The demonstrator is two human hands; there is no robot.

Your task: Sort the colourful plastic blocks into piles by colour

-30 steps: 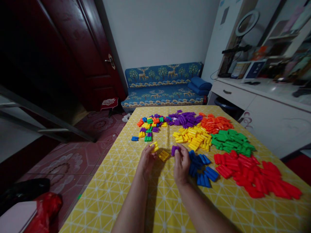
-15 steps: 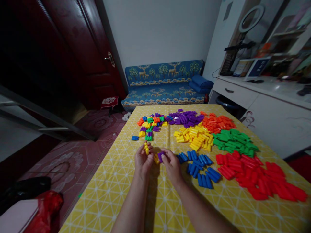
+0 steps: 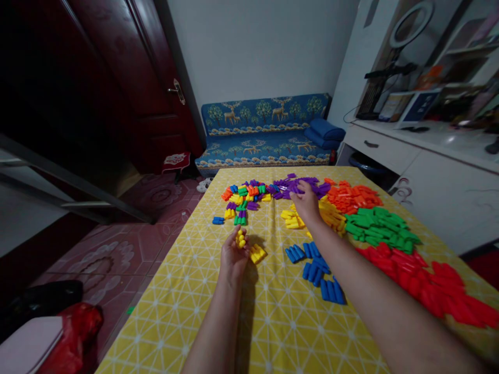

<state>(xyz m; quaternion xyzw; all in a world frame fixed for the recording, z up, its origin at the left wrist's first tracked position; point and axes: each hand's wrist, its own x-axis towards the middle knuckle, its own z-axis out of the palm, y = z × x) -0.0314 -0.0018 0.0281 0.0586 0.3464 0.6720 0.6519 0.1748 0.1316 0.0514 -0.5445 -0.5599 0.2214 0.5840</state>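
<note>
My left hand (image 3: 233, 255) is closed on a short stack of yellow plastic pieces (image 3: 240, 239), held upright above the yellow tablecloth (image 3: 273, 322). Two or three more yellow pieces (image 3: 258, 253) lie just right of it. My right arm stretches far across the table. My right hand (image 3: 306, 202) rests at the near edge of the purple pile (image 3: 319, 186), its fingers bent down and pinched on a purple piece. The yellow pile (image 3: 290, 219) lies right under that wrist.
Sorted piles fill the right half of the table: orange (image 3: 353, 196), green (image 3: 376, 224), red (image 3: 424, 280), blue (image 3: 316, 265). A mixed heap (image 3: 244, 200) sits far left. A blue sofa (image 3: 265, 136), a dark door (image 3: 156, 88) and a white cabinet (image 3: 429, 176) stand around the table.
My right hand left the spot beside my left hand and reached forward to the purple pile with the purple piece. My left hand stayed put with the yellow stack.
</note>
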